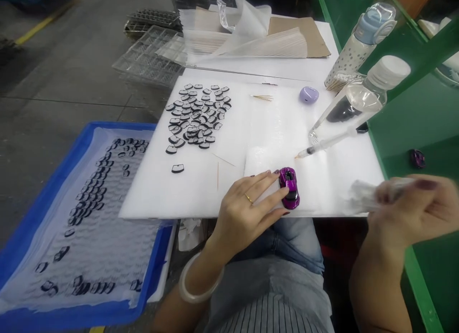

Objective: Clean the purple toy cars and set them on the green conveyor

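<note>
A shiny purple toy car (289, 187) with a black windshield sits near the front edge of the white foam-covered table. The fingers of my left hand (247, 208) hold it from the left side, with one fingertip on its body. At the right, my right hand (412, 208) is closed and smeared by motion. It grips a crumpled white piece (362, 195), too blurred to tell whether tissue or thin film. Just beyond the car lies a syringe (319, 145) with an orange tip, beside a clear bottle (358, 101) that has a white cap.
Many small dark-edged window pieces (195, 115) cover the table's left part. More fill a blue tray (81, 311) below. Toothpicks (263, 98), a purple case (309, 94) and a dotted drink bottle (353, 50) stand farther back. Another purple car (417, 158) lies on the green surface.
</note>
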Demonstrator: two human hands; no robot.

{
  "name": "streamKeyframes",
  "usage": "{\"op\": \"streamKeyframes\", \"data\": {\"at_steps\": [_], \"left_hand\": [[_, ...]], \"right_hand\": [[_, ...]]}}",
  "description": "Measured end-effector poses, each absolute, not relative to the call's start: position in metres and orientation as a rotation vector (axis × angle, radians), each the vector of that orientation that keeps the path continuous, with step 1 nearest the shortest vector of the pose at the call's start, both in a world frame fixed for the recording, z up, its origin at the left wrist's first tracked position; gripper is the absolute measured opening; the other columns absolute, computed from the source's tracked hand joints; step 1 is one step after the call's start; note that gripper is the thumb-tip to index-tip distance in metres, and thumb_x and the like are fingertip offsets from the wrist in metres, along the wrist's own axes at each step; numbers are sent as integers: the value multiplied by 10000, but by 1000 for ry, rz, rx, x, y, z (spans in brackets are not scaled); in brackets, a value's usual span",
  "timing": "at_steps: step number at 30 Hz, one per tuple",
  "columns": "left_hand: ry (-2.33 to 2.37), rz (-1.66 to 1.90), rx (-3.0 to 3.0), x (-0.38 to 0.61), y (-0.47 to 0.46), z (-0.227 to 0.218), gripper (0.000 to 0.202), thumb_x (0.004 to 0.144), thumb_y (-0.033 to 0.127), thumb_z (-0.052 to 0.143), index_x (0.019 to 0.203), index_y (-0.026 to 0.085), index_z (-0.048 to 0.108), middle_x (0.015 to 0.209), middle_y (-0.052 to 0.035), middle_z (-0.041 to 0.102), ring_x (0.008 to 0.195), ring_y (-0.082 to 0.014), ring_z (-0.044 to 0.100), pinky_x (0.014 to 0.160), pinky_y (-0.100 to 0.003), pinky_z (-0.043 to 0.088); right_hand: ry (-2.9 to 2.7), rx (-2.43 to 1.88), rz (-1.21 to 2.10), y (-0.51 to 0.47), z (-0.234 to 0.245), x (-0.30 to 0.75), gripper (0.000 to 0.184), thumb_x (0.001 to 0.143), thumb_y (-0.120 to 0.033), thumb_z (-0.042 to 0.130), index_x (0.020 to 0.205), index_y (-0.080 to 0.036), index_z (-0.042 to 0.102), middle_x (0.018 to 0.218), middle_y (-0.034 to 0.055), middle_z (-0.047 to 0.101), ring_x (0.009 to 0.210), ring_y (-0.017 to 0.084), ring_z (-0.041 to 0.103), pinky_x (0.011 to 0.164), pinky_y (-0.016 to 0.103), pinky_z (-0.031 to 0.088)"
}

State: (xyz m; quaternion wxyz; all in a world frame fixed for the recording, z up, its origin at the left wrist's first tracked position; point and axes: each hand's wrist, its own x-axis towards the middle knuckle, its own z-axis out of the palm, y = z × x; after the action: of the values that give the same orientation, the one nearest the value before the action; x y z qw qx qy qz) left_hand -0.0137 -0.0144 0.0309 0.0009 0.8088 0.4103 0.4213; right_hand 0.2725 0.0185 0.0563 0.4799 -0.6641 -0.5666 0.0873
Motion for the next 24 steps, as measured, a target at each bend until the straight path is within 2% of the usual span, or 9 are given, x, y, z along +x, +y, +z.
{"op": "streamKeyframes", "data": {"at_steps": [2, 5, 9, 11, 14, 18, 21, 24], "left_hand": [[1284, 1321, 2593, -14, -10, 32, 264, 875, 275, 719, 1122, 199, 665, 1172, -130, 733, 1115, -279, 686, 868, -423, 584], [1293, 1300, 2720, -15, -5, 34, 225, 874, 313, 717, 1069, 208, 678, 1140, -123, 749, 1067, -285, 699, 851, -435, 563], [1249, 1276, 2808, -11, -2, 37, 250, 896, 380, 691, 1053, 186, 681, 1122, -122, 758, 1037, -276, 707, 844, -435, 545], [1279, 1272, 2821, -6, -2, 37, 198, 894, 360, 694, 982, 182, 687, 1092, -119, 767, 1011, -283, 711, 812, -441, 546], [1350, 1237, 2898, 2, -5, 35, 68, 881, 268, 697, 864, 205, 680, 1097, -93, 769, 1028, -289, 710, 801, -439, 554], [1283, 1195, 2981, 2, -7, 32, 65, 887, 193, 673, 827, 219, 673, 1139, -59, 765, 1075, -274, 713, 825, -409, 569], [1242, 1230, 2944, -3, -5, 29, 29, 908, 203, 658, 900, 208, 685, 1113, -71, 774, 1079, -265, 719, 835, -382, 578], [1232, 1298, 2911, -5, -4, 26, 91, 920, 279, 670, 914, 189, 684, 1080, -91, 780, 1068, -264, 725, 835, -359, 583]], "right_hand": [[-1432, -1599, 290, 10, 54, 254, 408, 911, -591, 524, 908, -204, 655, 763, 84, 630, 624, 213, 596, 509, 361, 432], [-1498, -1547, 400, 5, 52, 234, 288, 860, -491, 657, 821, -206, 657, 692, 49, 619, 591, 190, 580, 484, 323, 418], [-1556, -1402, 495, 2, 51, 221, 167, 891, -333, 655, 776, -214, 629, 609, 5, 574, 567, 160, 552, 502, 300, 406], [-1576, -1362, 536, 0, 49, 217, 139, 902, -291, 649, 785, -219, 623, 597, -9, 560, 559, 148, 536, 506, 293, 394], [-1566, -1373, 597, -1, 46, 214, 147, 914, -302, 641, 793, -221, 616, 596, -13, 551, 557, 145, 522, 499, 289, 378], [-1591, -1376, 634, -2, 40, 213, 171, 921, -325, 632, 793, -213, 617, 604, -11, 554, 553, 139, 516, 489, 278, 369], [-1602, -1369, 663, -3, 34, 213, 178, 923, -332, 631, 798, -205, 626, 607, -14, 550, 522, 118, 468, 466, 265, 339], [-1556, -1374, 702, -5, 31, 213, 187, 924, -336, 632, 793, -202, 623, 621, -10, 552, 548, 121, 481, 483, 264, 348]]}}
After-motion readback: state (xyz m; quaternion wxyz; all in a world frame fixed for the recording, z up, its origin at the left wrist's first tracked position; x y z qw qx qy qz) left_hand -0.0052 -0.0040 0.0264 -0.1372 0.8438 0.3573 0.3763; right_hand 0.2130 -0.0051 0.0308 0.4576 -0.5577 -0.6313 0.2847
